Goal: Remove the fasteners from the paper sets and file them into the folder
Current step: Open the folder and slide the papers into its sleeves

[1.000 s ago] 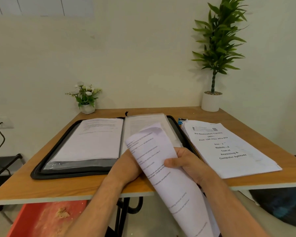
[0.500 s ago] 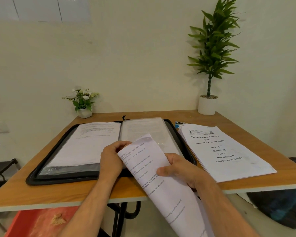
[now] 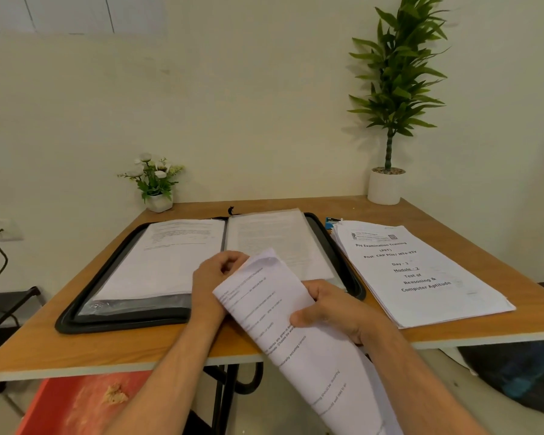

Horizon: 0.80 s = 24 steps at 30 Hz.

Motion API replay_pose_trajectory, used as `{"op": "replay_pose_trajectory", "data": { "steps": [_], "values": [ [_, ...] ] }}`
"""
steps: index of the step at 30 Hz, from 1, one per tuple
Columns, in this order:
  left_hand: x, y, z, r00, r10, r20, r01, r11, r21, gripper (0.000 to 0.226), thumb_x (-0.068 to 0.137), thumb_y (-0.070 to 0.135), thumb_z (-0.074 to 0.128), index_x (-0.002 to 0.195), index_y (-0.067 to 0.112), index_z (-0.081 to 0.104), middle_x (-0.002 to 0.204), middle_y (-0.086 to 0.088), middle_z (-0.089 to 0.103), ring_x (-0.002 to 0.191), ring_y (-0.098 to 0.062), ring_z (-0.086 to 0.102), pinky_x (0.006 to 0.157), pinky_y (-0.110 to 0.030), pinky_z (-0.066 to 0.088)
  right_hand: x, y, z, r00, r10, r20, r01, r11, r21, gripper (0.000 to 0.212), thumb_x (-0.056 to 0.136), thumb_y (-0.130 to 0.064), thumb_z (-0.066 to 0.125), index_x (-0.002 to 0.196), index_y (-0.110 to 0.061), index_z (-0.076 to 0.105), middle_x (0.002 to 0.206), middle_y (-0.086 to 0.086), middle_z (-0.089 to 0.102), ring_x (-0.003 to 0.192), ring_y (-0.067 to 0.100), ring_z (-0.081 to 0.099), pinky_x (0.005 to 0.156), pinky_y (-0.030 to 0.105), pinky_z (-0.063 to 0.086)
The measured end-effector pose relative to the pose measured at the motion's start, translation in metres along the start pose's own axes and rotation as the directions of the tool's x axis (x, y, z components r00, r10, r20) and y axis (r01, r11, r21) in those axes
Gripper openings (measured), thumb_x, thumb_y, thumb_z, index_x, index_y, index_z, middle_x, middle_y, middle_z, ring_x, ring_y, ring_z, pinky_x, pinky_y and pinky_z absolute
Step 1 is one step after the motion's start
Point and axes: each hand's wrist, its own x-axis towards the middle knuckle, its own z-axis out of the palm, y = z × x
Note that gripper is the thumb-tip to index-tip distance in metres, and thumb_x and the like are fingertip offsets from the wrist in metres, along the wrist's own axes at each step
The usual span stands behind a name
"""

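A small white pot of white flowers (image 3: 157,183) stands at the back left of a wooden table (image 3: 113,346). In front of it lies an open black zip folder (image 3: 85,318), clear sleeves holding printed sheets on both sides. Over its near edge, the left hand (image 3: 212,277) curls its fingers round the top corner of a bent set of white printed papers (image 3: 296,340), which slopes down off the table. The right hand (image 3: 333,312) grips the same set at mid-length, thumb on top. Further right lies a thick stack of white printed papers (image 3: 421,277), and behind it a tall green plant in a white pot (image 3: 393,98).
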Motion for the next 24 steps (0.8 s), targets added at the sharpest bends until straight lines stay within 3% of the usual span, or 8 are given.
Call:
{"op": "replay_pose_trajectory", "data": {
  "steps": [2,4,6,8,12,17,20,24],
  "values": [
    [-0.001,-0.006,-0.003,0.983,-0.103,-0.154,0.053,0.953,-0.3,0.006,0.094,0.024,0.069,0.092,0.021,0.074,0.077,0.003,0.072,0.075,-0.012,0.067,0.07,-0.023,0.053,-0.002,0.003,0.001,0.999,0.002,-0.049,0.001,0.998,0.055,0.04,0.08,-0.003,0.07,0.119,-0.008,0.066,0.117,0.011,0.072,0.11,0.031,0.069,0.102,0.056,0.048],
    [-0.002,-0.007,-0.005,0.961,-0.149,-0.232,0.04,0.909,-0.416,0.007,0.095,0.021,0.067,0.093,0.02,0.074,0.077,0.001,0.071,0.072,-0.012,0.065,0.068,-0.023,0.053,-0.004,0.003,0.004,0.997,0.001,-0.082,0.004,0.998,0.061,0.035,0.086,0.001,0.068,0.119,-0.011,0.066,0.115,0.008,0.073,0.108,0.028,0.07,0.102,0.054,0.049],
    [-0.006,-0.003,-0.006,0.962,-0.076,-0.261,-0.022,0.935,-0.353,0.006,0.094,0.02,0.068,0.094,0.02,0.074,0.08,0.004,0.071,0.072,-0.009,0.064,0.067,-0.016,0.052,-0.004,0.002,0.008,0.994,0.011,-0.106,-0.006,0.999,0.047,0.035,0.089,0.002,0.065,0.12,-0.014,0.066,0.114,0.004,0.074,0.107,0.024,0.07,0.102,0.051,0.05],
    [-0.012,0.0,-0.005,0.968,0.093,-0.235,-0.138,0.973,-0.184,0.005,0.093,0.021,0.069,0.095,0.023,0.073,0.086,0.012,0.071,0.082,-0.003,0.065,0.074,-0.01,0.049,-0.004,0.001,0.011,0.992,0.007,-0.124,-0.007,1.0,-0.001,0.039,0.088,-0.001,0.067,0.122,-0.019,0.065,0.115,0.0,0.074,0.107,0.021,0.07,0.102,0.05,0.05],
    [-0.012,-0.001,0.001,0.935,0.318,-0.157,-0.31,0.948,0.074,0.01,0.093,0.027,0.068,0.099,0.022,0.075,0.089,0.019,0.066,0.094,0.005,0.061,0.079,-0.002,0.042,-0.001,-0.003,0.014,0.995,0.003,-0.1,-0.01,0.998,-0.066,0.059,0.079,-0.013,0.074,0.131,-0.031,0.056,0.12,-0.002,0.071,0.112,0.021,0.067,0.102,0.05,0.05],
    [-0.012,-0.003,0.001,0.92,0.336,-0.2,-0.326,0.942,0.081,0.012,0.093,0.026,0.068,0.099,0.019,0.076,0.089,0.015,0.068,0.091,0.008,0.061,0.078,-0.003,0.043,-0.001,-0.012,0.01,0.998,0.057,-0.012,-0.058,0.991,-0.121,0.066,0.074,-0.013,0.075,0.134,-0.032,0.054,0.123,0.0,0.069,0.115,0.022,0.065,0.104,0.05,0.049],
    [-0.014,-0.002,0.0,0.909,0.338,-0.243,-0.333,0.941,0.063,0.023,0.093,0.036,0.063,0.099,0.019,0.075,0.089,0.014,0.068,0.089,0.004,0.062,0.076,-0.003,0.044,0.0,-0.017,0.009,0.993,0.098,0.063,-0.087,0.984,-0.158,0.073,0.075,-0.009,0.074,0.139,-0.035,0.048,0.127,0.0,0.067,0.119,0.022,0.063,0.105,0.05,0.048],
    [-0.012,-0.002,0.001,0.91,0.318,-0.267,-0.317,0.947,0.05,0.028,0.093,0.037,0.061,0.104,0.015,0.075,0.094,0.01,0.069,0.086,0.009,0.06,0.079,-0.002,0.044,0.003,-0.028,0.008,0.985,0.116,0.129,-0.085,0.971,-0.226,0.092,0.078,0.0,0.072,0.148,-0.046,0.033,0.133,-0.001,0.063,0.123,0.022,0.06,0.106,0.051,0.047]
  ]
}}
